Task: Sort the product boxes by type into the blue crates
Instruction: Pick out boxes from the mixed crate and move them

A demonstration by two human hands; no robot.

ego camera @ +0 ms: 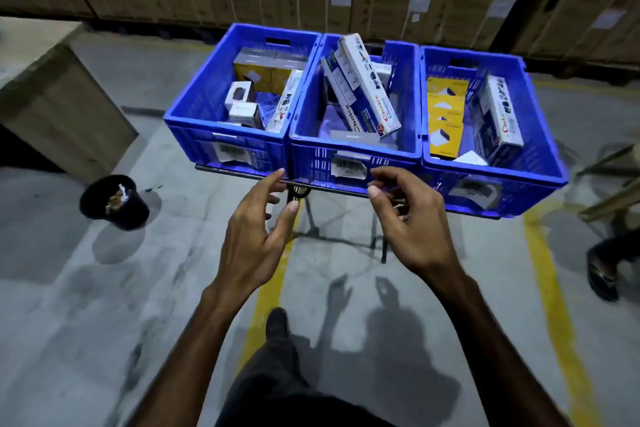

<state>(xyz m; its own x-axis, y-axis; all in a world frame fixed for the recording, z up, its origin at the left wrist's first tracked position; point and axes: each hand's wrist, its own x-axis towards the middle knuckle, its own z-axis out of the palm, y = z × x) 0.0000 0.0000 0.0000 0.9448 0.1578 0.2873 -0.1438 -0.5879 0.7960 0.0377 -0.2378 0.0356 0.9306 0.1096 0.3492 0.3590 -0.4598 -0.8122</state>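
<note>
The product boxes lie across three blue crates set side by side on a low metal stand (242, 173). The left crate (194, 114) holds small white boxes (242, 104), yellow boxes behind them and one long white box (284, 101) leaning at its right wall, so it is mixed. The middle crate (360, 156) holds long white boxes (363, 80) standing tilted, plus a grey flat one. The right crate (540, 156) holds a row of yellow boxes (446, 114) beside another long white box (502, 114) (also mixed). Both hands hover just before the middle crate's near wall, holding nothing: the left hand (256, 232) and the right hand (408, 222) have fingers loosely curled and spread. I judge this a moment between picks; sorting is unfinished. The next move calls for reaching into a mixed crate and taking a stray long box to the middle one. A black bin (114, 201) stands on the floor at left.
</note>
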